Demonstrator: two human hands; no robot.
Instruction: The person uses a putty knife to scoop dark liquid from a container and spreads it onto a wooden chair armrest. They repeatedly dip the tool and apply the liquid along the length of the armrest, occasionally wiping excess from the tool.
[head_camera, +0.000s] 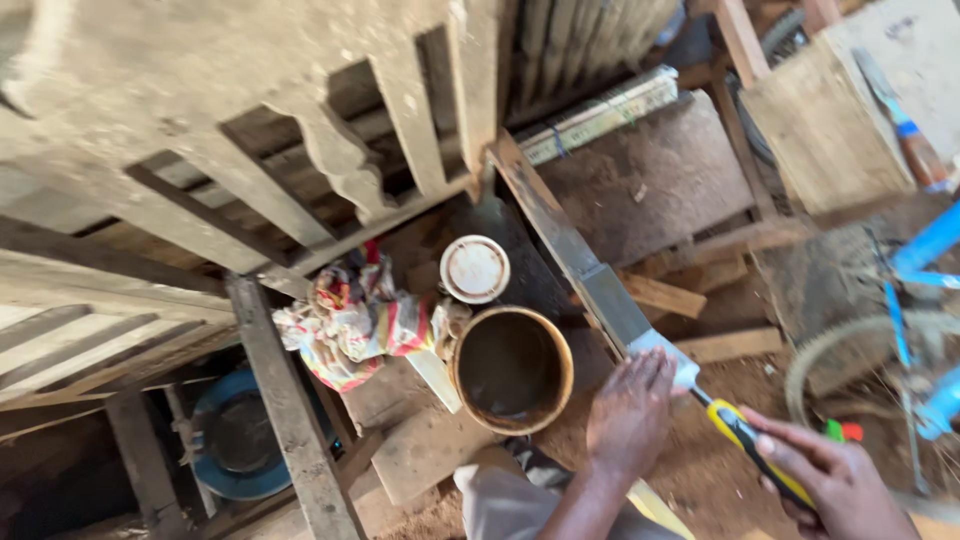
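At lower right, the right hand clamps the yellow-and-black-handled flat metal scraper, its long axis running up-left under the left hand, whose fingers lie flat together on the blade against the long grey wooden plank.

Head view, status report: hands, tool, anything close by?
Right hand grips scraper handle. Left hand flat by its blade. Open tub right beside them.

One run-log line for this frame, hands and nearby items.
left hand: flat on scraper blade | right hand: grips yellow-black handle | plank under blade | open tub, lid, rag alongside
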